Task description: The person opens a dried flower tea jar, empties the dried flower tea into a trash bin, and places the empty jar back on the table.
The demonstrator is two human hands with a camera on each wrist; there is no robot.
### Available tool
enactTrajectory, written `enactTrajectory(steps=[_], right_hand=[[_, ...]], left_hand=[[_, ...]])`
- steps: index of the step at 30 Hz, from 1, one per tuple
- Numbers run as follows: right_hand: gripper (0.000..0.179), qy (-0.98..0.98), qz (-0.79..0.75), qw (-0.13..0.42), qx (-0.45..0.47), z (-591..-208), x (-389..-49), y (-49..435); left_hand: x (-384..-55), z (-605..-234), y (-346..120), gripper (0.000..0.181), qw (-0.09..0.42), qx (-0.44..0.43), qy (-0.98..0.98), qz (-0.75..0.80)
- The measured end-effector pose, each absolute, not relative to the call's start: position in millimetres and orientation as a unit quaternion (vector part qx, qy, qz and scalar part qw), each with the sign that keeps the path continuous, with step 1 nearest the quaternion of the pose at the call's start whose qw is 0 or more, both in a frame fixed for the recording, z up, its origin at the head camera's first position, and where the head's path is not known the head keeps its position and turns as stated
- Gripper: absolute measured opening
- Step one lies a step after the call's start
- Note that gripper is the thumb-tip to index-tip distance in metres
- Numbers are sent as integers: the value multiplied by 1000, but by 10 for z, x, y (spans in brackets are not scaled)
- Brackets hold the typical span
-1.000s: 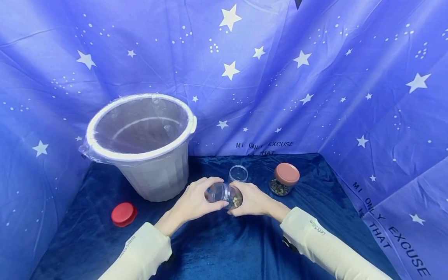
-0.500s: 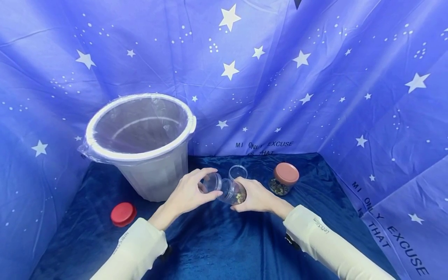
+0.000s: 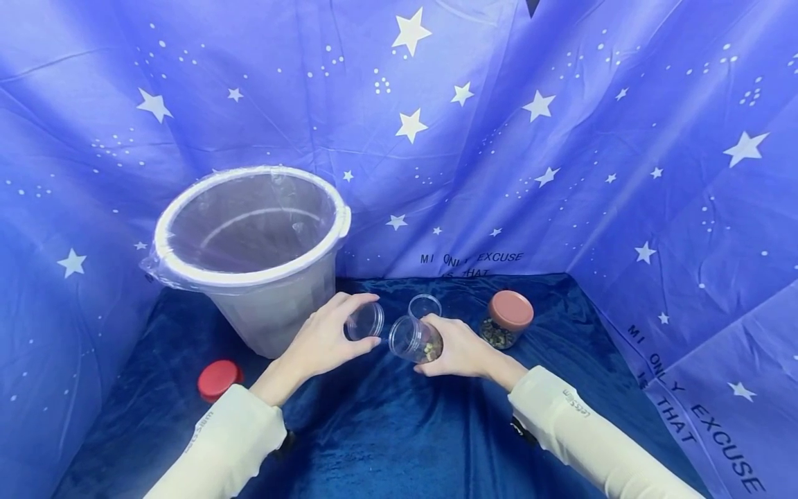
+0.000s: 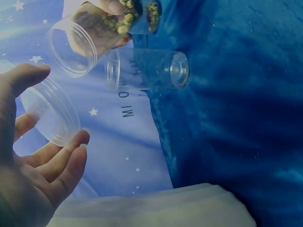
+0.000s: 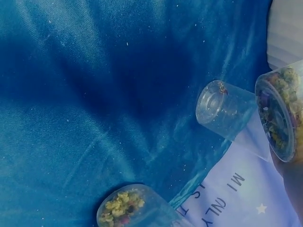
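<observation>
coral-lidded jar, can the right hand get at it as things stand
Probably not without letting go first: the right hand grips an open clear jar. Otherwise the way looks free: the coral-lidded jar stands just beyond the hand, with nothing visible between.

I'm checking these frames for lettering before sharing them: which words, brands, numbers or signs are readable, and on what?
"MI ONLY EXCUSE IS THAT": starry backdrop, back side, partly lost in folds.
"MI ONLY EXCUSE IS THAT": same backdrop, right side.
"LetsSlim", apparently: right sleeve, small.
Left sleeve: small lettering, too blurred to read.
No readable text shows on the open jar, pink-lidded jar, red lid or white bucket.
</observation>
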State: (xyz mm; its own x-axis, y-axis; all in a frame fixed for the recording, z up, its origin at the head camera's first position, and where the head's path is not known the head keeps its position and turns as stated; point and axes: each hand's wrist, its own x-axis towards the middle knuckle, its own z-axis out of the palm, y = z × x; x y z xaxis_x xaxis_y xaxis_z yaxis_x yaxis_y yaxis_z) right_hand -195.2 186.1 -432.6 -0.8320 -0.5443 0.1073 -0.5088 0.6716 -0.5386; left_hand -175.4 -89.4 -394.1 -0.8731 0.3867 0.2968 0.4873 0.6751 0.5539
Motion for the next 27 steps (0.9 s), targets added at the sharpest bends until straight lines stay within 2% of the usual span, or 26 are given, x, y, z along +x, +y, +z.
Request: enactTrajectory(steps=[9, 20, 27], right_hand=[[59, 916, -282, 32, -284, -4330, -1965, 1893], [60, 915, -290, 31, -280, -4306, -1974, 1903], [62, 917, -287, 39, -273, -4298, -1962, 1928]], left_hand=[[-1720, -3941, -1020, 64, 82, -231, -930, -276], [-1701, -3974, -1131, 62, 38, -214, -948, -233], [-1671, -4006, -1232, 61, 32, -211, -952, -219]])
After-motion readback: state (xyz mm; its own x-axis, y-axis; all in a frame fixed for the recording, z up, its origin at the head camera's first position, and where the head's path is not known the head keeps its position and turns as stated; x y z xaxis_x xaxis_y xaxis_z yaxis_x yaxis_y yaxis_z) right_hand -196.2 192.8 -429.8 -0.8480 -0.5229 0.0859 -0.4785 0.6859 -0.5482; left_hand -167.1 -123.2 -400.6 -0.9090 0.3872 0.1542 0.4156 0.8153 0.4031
